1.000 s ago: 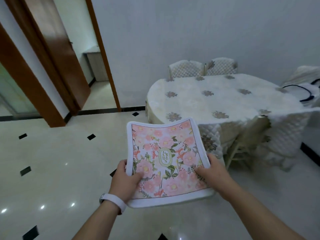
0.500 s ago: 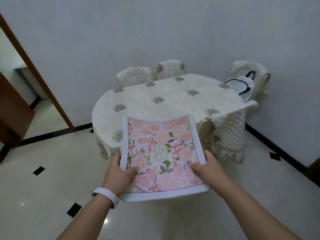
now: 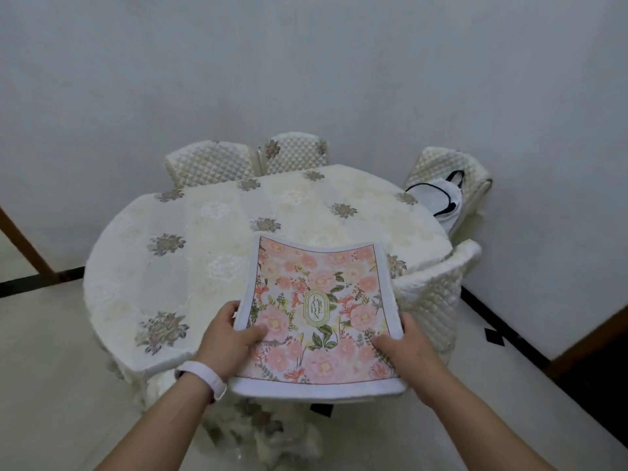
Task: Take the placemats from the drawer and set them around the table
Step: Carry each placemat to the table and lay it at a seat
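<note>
Left hand clamped on left edge of floral placemat, thumb on top. Mat held flat-ish above near rim of round table, long axis pointing away, far edge sagging. Right hand gripped on right edge.

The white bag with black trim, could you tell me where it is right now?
In the head view the bag sits at far right on a quilted chair, beside the table edge.
</note>
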